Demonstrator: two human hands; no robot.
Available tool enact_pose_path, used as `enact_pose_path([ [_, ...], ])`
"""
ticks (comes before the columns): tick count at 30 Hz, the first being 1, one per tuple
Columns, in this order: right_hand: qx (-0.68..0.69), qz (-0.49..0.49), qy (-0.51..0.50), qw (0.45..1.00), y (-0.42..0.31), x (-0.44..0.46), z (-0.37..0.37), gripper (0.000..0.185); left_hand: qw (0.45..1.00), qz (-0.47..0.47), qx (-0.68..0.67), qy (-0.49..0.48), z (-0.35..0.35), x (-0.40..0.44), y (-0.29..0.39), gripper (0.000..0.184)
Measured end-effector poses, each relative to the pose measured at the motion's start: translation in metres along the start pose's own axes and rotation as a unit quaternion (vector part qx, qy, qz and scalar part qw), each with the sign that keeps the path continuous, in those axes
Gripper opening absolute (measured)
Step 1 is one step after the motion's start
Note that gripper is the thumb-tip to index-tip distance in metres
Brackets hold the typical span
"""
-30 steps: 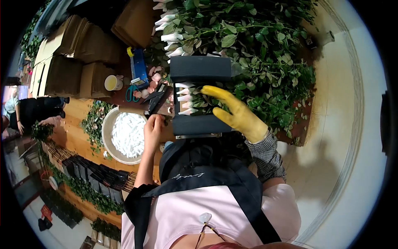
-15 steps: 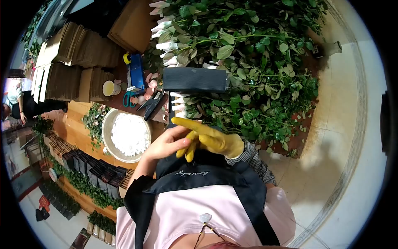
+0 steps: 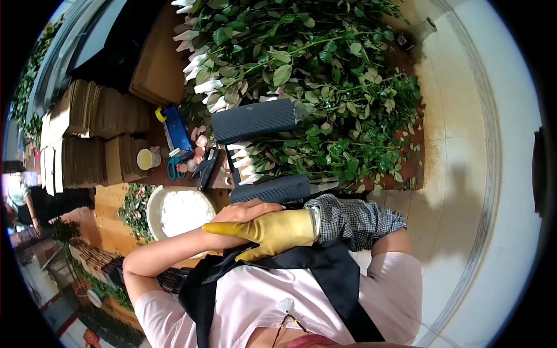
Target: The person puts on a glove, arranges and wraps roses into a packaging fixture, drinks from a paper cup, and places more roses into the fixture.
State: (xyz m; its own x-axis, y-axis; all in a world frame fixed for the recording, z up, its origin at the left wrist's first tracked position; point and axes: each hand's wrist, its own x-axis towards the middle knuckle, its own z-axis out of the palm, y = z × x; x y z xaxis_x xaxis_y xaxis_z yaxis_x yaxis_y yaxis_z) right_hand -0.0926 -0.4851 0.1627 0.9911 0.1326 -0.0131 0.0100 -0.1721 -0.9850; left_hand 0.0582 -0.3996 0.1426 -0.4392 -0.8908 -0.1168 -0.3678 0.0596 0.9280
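My left hand (image 3: 246, 210) is bare and reaches in from the left, against the far side of my gloved right hand. Its visible fingers stretch to the right; the rest is hidden behind the glove. My right hand (image 3: 272, 232) wears a yellow rubber glove (image 3: 290, 225), with a checked sleeve (image 3: 348, 219) above its cuff. The gloved fingers point left across my left wrist, with some apart. Neither hand shows an object in it. Just beyond them lies a dark ridged block (image 3: 272, 188), partly covered by my left hand.
Leafy rose stems (image 3: 325, 104) with white-wrapped heads (image 3: 246, 162) lie on the table under another ridged block (image 3: 254, 120). Leftward are black-handled cutters (image 3: 204, 169), teal scissors (image 3: 174, 168), a cup (image 3: 148, 159), cardboard stacks (image 3: 87, 156) and a tub of white pieces (image 3: 154, 214). Another person (image 3: 29, 203) stands far left.
My hands have shifted from fingers meeting in front of the apron to overlapping, with the glove across my left wrist. The view has tilted, and the nearer ridged block now shows.
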Motion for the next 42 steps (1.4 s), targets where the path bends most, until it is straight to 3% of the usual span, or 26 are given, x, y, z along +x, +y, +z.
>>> enact_pose_path([
  [2,-0.025,0.044,0.003,0.999,-0.017,0.006,-0.011,0.08,1.0,0.019,-0.009,0.013,-0.001,0.0,-0.007,0.056],
  [4,-0.035,0.065,0.015,0.997,-0.025,0.014,-0.012,0.079,0.986,0.12,-0.074,0.09,0.0,0.004,-0.026,0.06],
  [5,-0.031,0.067,0.024,0.997,-0.026,0.017,-0.012,0.079,0.893,0.259,-0.221,0.294,0.027,0.021,-0.027,0.065],
  [6,-0.025,0.052,0.041,0.998,-0.019,0.018,-0.009,0.077,0.741,0.402,-0.265,0.468,0.055,0.039,-0.027,0.07],
  [8,-0.007,0.004,0.092,0.996,-0.002,0.02,0.0,0.073,0.934,0.186,-0.225,0.205,-0.003,0.008,0.001,0.069],
  [9,0.03,-0.003,0.101,0.994,0.006,0.021,0.002,0.072,0.958,0.115,-0.245,0.099,-0.014,0.003,-0.006,0.07],
  [10,0.051,0.007,0.111,0.992,0.01,0.02,0.001,0.069,0.969,0.039,-0.244,-0.005,-0.026,-0.001,-0.013,0.071],
  [11,0.073,0.017,0.121,0.99,0.013,0.019,0.001,0.065,0.95,-0.013,-0.311,-0.032,-0.03,-0.003,-0.015,0.072],
  [12,0.194,0.094,0.074,0.974,0.01,0.018,-0.002,0.064,0.923,-0.065,-0.374,-0.059,-0.035,-0.006,-0.017,0.073],
  [15,0.321,-0.013,0.153,0.934,0.004,0.004,-0.022,0.073,0.877,-0.031,-0.472,-0.088,-0.053,-0.039,-0.048,0.091],
  [16,0.327,-0.031,0.167,0.93,-0.001,0.003,-0.026,0.084,0.845,0.052,-0.529,-0.049,-0.049,-0.041,-0.048,0.095],
  [17,0.326,-0.051,0.146,0.933,-0.003,0.005,-0.02,0.083,0.877,0.015,-0.477,-0.061,-0.046,-0.046,-0.05,0.097],
  [18,0.328,-0.072,0.129,0.933,-0.004,0.009,-0.011,0.082,0.95,-0.116,-0.27,-0.107,-0.052,-0.046,-0.036,0.095],
  [20,0.16,-0.003,0.039,0.986,-0.005,0.014,-0.003,0.092,0.961,-0.003,-0.229,-0.156,-0.043,-0.033,-0.036,0.091],
  [21,0.117,0.006,0.032,0.993,-0.003,0.016,-0.002,0.093,0.94,-0.077,-0.274,-0.189,-0.044,-0.03,-0.035,0.092],
  [22,0.073,0.019,0.023,0.997,-0.001,0.017,0.0,0.093,0.92,-0.116,-0.319,-0.196,-0.043,-0.029,-0.034,0.093],
  [24,-0.07,-0.048,0.07,0.994,0.017,0.025,0.017,0.093,0.928,-0.054,-0.316,-0.191,-0.035,-0.033,-0.043,0.093],
  [26,-0.074,-0.085,0.086,0.99,0.019,0.024,0.025,0.096,0.941,-0.049,-0.286,-0.174,-0.031,-0.036,-0.045,0.09],
  [28,-0.06,-0.064,0.078,0.993,0.017,0.026,0.029,0.096,0.997,-0.042,0.026,-0.062,-0.026,-0.03,-0.032,0.084],
  [29,-0.052,-0.044,0.07,0.995,0.016,0.028,0.03,0.097,0.998,-0.038,-0.003,-0.042,-0.022,-0.027,-0.034,0.079],
  [30,-0.114,-0.065,0.111,0.985,0.015,0.033,0.038,0.096,0.999,0.049,-0.001,0.001,-0.019,-0.023,-0.034,0.077],
  [36,-0.172,-0.052,0.161,0.97,0.009,0.042,0.029,0.091,0.996,0.066,0.037,0.055,-0.027,-0.015,-0.031,0.071],
  [38,-0.109,-0.017,0.132,0.985,-0.001,0.042,0.009,0.083,0.989,0.035,-0.105,0.1,-0.023,-0.014,-0.032,0.075],
  [40,-0.063,-0.102,0.186,0.975,0.01,0.048,0.002,0.072,0.957,0.045,-0.26,0.123,-0.022,-0.005,-0.03,0.081],
  [41,-0.024,-0.108,0.172,0.979,0.019,0.05,-0.003,0.067,0.962,0.065,-0.248,0.092,-0.028,-0.004,-0.031,0.088],
  [42,0.019,-0.112,0.16,0.98,0.024,0.052,-0.007,0.063,0.956,-0.008,-0.291,0.02,-0.04,-0.013,-0.03,0.09],
])
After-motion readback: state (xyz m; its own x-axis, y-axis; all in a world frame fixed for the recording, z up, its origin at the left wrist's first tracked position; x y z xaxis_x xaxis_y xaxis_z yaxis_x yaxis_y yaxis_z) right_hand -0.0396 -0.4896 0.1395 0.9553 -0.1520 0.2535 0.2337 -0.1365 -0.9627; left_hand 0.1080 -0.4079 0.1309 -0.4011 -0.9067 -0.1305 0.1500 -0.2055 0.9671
